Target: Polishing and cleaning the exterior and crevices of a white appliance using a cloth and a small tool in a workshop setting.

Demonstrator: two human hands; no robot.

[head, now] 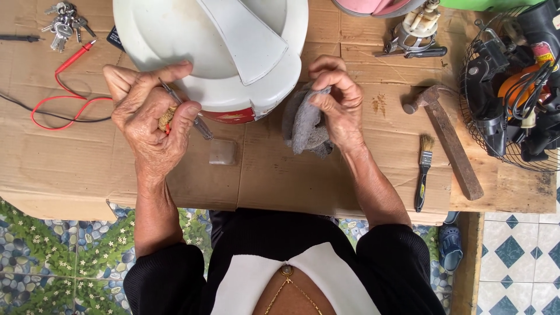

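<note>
My left hand point(149, 111) grips a small screwdriver point(201, 125) with a yellow and red handle, its metal tip pointing right, just under the rim of a white round appliance point(175, 35). The thumb rests against that white rim. My right hand point(338, 102) clutches a grey rag point(303, 125) bunched against the appliance's lower right edge. A small clear plastic piece point(222, 152) lies on the cardboard point(280, 175) below the screwdriver tip.
A wooden-handled hammer point(449, 137) and a small paintbrush point(424, 169) lie at the right. A wire basket of tools point(513, 87) stands far right. Red and black test leads point(64, 99) and a bunch of keys point(64, 23) lie at the left. A motor part point(417, 32) sits at the back.
</note>
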